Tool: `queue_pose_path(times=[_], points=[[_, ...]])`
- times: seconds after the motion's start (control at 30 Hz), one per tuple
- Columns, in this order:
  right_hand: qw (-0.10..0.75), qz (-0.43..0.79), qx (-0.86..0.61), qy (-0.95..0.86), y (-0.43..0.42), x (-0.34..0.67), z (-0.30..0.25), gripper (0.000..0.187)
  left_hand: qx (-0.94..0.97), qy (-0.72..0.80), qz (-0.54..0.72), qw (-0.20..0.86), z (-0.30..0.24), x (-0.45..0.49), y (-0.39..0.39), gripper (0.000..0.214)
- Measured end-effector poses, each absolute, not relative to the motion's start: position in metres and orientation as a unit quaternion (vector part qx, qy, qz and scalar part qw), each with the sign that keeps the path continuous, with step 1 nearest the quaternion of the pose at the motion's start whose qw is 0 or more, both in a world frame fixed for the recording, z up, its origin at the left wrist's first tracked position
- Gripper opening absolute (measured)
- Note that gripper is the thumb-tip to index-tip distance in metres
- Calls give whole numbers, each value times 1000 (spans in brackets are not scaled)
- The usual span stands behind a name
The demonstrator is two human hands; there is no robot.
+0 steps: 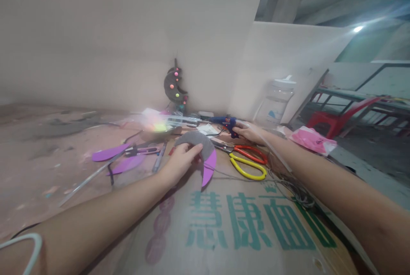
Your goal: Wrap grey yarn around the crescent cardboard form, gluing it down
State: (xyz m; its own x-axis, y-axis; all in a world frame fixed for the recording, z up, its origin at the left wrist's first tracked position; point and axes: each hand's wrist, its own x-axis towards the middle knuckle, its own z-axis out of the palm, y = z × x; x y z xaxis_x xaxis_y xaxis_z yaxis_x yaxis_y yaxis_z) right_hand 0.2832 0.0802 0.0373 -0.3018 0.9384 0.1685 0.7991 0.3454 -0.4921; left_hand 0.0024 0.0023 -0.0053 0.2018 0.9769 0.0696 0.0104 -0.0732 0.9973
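Note:
My left hand [184, 162] pinches a grey crescent-shaped piece [208, 149], thumb on top, above the cardboard. A purple crescent [209, 168] shows along its lower right part. At the back, my right hand [246, 132] is wrapped round the handle of a blue glue gun [222, 120], whose nozzle points left. A clear glue stick [269, 146] seems to trail from its rear along my forearm. Between my hands lie scissors [248, 162] with one red and one yellow handle. Loose purple pieces [110, 152] rest left of my left hand.
Printed cardboard [214, 245] covers the front of the table. A decorated dark crescent [174, 85] leans on the wall. A clear bottle [275, 102] and a pink packet [314, 139] stand at right. A thin cord [297, 194] lies coiled near my right forearm.

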Motion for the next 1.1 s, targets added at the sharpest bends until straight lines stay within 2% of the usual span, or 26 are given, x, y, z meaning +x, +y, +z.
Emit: queue_pose_path(times=[0.33, 0.73, 1.1], points=[[228, 112, -584, -771, 95, 275, 21, 38, 571, 433, 458, 526, -3, 3, 0, 37], [160, -1, -600, -784, 98, 271, 22, 29, 580, 433, 463, 512, -3, 3, 1, 36], [116, -53, -609, -783, 91, 262, 26, 40, 574, 432, 463, 519, -1, 4, -1, 36]])
